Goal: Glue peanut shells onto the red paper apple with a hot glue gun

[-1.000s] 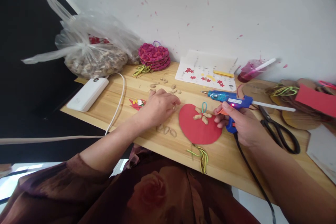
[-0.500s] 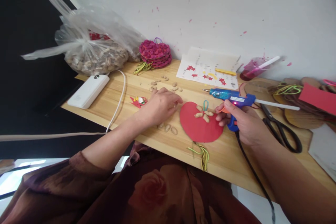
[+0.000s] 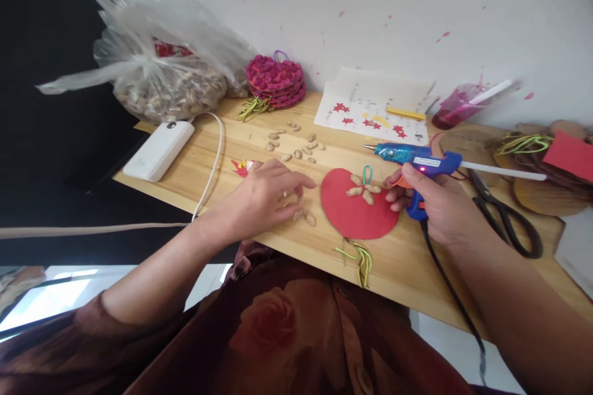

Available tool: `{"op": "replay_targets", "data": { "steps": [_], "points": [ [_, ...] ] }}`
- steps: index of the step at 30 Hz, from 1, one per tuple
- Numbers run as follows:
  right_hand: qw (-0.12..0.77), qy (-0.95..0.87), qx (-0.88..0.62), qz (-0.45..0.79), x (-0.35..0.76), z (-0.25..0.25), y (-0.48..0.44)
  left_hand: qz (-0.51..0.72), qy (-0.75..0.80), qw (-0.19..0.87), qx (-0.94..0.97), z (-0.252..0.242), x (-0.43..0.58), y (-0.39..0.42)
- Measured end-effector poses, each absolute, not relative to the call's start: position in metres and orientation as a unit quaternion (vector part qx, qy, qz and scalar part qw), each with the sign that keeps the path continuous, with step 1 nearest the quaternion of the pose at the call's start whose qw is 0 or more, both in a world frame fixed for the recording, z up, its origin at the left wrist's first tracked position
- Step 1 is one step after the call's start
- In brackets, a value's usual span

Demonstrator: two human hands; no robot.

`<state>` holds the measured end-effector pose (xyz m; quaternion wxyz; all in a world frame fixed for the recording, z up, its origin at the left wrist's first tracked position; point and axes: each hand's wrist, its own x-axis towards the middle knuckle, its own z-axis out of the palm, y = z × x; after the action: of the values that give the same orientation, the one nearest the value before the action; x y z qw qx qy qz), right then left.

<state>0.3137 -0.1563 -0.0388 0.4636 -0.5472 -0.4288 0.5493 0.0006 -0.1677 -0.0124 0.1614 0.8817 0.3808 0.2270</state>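
Note:
My right hand (image 3: pixel 440 203) is wrapped round the handle of a blue hot glue gun (image 3: pixel 403 153), its nozzle pointing left above the table. A white glue stick (image 3: pixel 504 170) sticks out of its back. Below lies a red paper disc (image 3: pixel 356 216), with several peanuts (image 3: pixel 368 197) arranged like petals near its top, a teal loop (image 3: pixel 367 174) there and a yellow-green tassel (image 3: pixel 364 262) at the bottom. Left of the disc, my left hand (image 3: pixel 266 197) hovers with fingers apart over loose peanuts (image 3: pixel 309 218), partly hiding them. More peanuts (image 3: pixel 298 153) lie behind it.
Bags of peanuts (image 3: pixel 180 89), a white power bank (image 3: pixel 157 151) with its cable and stacked magenta discs (image 3: pixel 275 80) stand at the left. Paper with red stars (image 3: pixel 345 89), a cup of magenta liquid (image 3: pixel 456 111), black scissors (image 3: pixel 507 222) and brown discs (image 3: pixel 540 194) lie at the back and right.
My left hand has moved slightly toward the table's front edge, its fingers spreading, uncovering peanuts behind it. The right hand keeps the glue gun over the disc's right side. The view has tilted slightly.

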Motion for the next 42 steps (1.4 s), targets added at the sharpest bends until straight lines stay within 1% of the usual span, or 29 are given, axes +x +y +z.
{"op": "replay_targets", "data": {
  "steps": [5, 11, 17, 23, 31, 34, 39, 42],
  "points": [
    [0.462, -0.428, -0.553, 0.545, 0.312, -0.036, -0.156, 0.199, 0.375, 0.159, 0.891, -0.015, -0.011, -0.183],
    [0.467, -0.426, -0.555, 0.541, 0.311, -0.035, -0.156, 0.192, 0.368, 0.145, 0.898, -0.022, -0.008, -0.184],
    [0.469, -0.425, -0.554, 0.541, 0.312, -0.037, -0.157, 0.187, 0.365, 0.135, 0.902, -0.022, -0.007, -0.186],
    [0.465, -0.430, -0.556, 0.538, 0.313, -0.037, -0.157, 0.177, 0.370, 0.147, 0.900, -0.017, -0.015, -0.183],
    [0.469, -0.438, -0.557, 0.527, 0.312, -0.035, -0.158, 0.206, 0.394, 0.086, 0.891, -0.016, -0.033, -0.181],
    [0.472, -0.435, -0.557, 0.527, 0.311, -0.035, -0.157, 0.207, 0.387, 0.102, 0.892, -0.018, -0.032, -0.183],
    [0.469, -0.435, -0.560, 0.527, 0.310, -0.034, -0.158, 0.194, 0.380, 0.170, 0.888, -0.016, -0.022, -0.187],
    [0.464, -0.440, -0.560, 0.527, 0.310, -0.033, -0.159, 0.198, 0.376, 0.182, 0.886, -0.020, -0.018, -0.187]
  ]
}}
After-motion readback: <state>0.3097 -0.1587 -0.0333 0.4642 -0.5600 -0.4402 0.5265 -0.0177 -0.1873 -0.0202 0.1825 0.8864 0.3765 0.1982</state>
